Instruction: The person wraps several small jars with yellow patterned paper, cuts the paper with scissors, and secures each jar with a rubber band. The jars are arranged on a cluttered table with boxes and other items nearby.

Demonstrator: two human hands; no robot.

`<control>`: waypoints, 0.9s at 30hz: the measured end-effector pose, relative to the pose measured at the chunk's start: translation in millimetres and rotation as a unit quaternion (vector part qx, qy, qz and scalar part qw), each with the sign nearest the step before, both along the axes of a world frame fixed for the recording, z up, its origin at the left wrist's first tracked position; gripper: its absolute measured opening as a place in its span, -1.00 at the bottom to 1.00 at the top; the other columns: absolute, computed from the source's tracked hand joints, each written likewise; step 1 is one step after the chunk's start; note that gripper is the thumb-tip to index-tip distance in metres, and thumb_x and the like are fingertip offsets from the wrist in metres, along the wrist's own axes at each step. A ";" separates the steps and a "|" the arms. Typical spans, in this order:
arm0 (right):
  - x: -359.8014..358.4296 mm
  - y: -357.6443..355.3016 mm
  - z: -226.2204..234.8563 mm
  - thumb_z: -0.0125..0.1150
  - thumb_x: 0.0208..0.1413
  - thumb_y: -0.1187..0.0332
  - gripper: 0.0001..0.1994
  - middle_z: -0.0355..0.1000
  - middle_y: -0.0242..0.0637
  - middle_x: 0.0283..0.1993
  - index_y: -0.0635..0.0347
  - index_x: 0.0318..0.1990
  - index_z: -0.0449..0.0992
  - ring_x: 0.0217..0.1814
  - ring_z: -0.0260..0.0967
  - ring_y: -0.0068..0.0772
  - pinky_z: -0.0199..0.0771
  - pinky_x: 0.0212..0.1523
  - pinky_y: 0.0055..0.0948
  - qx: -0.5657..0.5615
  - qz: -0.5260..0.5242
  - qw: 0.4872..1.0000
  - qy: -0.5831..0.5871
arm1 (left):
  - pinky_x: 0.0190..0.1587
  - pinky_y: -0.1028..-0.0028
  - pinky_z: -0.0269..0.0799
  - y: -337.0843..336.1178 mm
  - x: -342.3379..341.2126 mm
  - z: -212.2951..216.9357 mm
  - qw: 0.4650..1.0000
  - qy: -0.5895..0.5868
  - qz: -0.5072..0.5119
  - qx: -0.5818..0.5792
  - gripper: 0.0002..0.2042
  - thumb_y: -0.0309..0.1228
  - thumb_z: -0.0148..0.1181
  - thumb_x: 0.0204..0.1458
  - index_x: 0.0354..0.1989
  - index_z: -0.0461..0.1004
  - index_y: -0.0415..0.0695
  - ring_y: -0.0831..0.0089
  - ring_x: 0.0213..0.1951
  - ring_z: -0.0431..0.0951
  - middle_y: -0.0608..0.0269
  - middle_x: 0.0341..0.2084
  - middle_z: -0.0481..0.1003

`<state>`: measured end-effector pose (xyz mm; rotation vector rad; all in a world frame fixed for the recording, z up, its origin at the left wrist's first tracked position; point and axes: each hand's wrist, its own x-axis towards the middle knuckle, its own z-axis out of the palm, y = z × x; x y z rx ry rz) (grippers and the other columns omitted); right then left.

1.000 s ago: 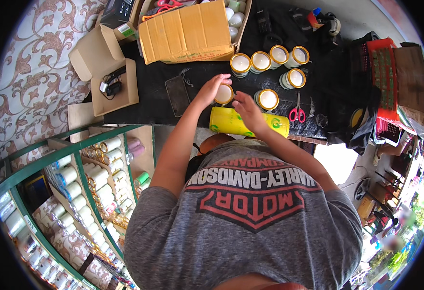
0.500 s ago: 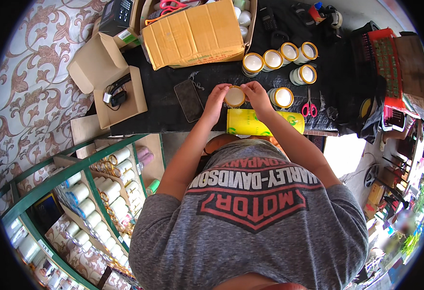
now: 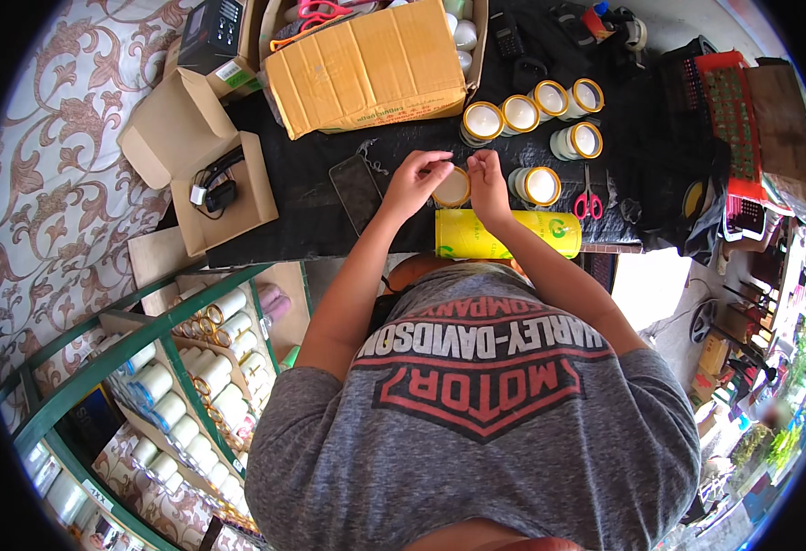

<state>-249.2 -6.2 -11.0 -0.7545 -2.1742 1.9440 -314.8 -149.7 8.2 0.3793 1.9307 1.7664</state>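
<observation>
A person in a grey printed T-shirt leans over a black-covered table (image 3: pixel 311 197), seen from above. Both bare hands meet over a small round white jar with a gold rim (image 3: pixel 452 187), which stands on the table near its front edge. The left hand (image 3: pixel 414 182) curls around the jar's left side, fingers bent and touching its rim. The right hand (image 3: pixel 487 179) presses against the jar's right side, fingertips pinched together above the rim. Whether either hand truly grips the jar or only touches it cannot be told.

Just in front of the jar, toward the person, a yellow cylindrical package with green marks (image 3: pixel 504 234) lies on its side along the table edge. Just left of the jar lies a dark flat phone (image 3: pixel 355 191). Just right of the jar stands another gold-rimmed white jar (image 3: pixel 538 185), and beyond that one a pair of red-handled scissors (image 3: pixel 590 197). Behind the jar, farther from the person, a cluster of five more gold-rimmed jars (image 3: pixel 536 110) stands together. Behind and to the left of the jar sits a large brown cardboard box with closed flaps (image 3: pixel 366 64). Well to the left of the jar, an open small cardboard box holding a black cable (image 3: pixel 215 188) rests at the table's corner. Below and left of the table, a green metal shelf rack (image 3: pixel 137 367) holds rows of white cylinders.
</observation>
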 end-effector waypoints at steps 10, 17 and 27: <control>-6.0 7.5 -20.7 0.02 0.27 0.32 -0.86 0.43 -0.18 -0.35 0.18 -0.14 0.34 -0.33 0.35 -0.40 0.39 -0.25 -0.40 0.003 0.035 0.999 0.014 | -0.20 0.53 0.40 23.2 9.4 -16.6 0.996 0.066 0.043 -0.034 -0.80 -0.32 0.23 0.09 -0.32 0.48 -0.23 0.50 -0.29 0.49 0.24 -0.37 0.45; -13.5 16.9 -13.0 0.04 0.24 0.30 -0.84 0.47 -0.11 -0.35 0.19 -0.17 0.37 -0.33 0.45 -0.18 0.42 -0.26 -0.32 0.002 0.093 0.995 -0.034 | -0.18 0.52 0.39 27.1 13.9 -20.9 0.996 0.006 0.085 -0.005 -0.77 -0.30 0.21 0.11 -0.32 0.46 -0.26 0.50 -0.27 0.48 0.22 -0.34 0.44; -13.3 5.7 -31.3 0.05 0.21 0.33 -0.84 0.47 0.04 -0.30 0.20 -0.16 0.32 -0.18 0.43 0.17 0.39 -0.19 -0.12 0.136 0.070 0.985 -0.078 | -0.13 0.54 0.36 18.8 26.6 -25.7 0.969 -0.043 0.240 0.035 -0.76 -0.26 0.12 0.18 -0.25 0.41 -0.22 0.56 -0.23 0.45 0.28 -0.32 0.42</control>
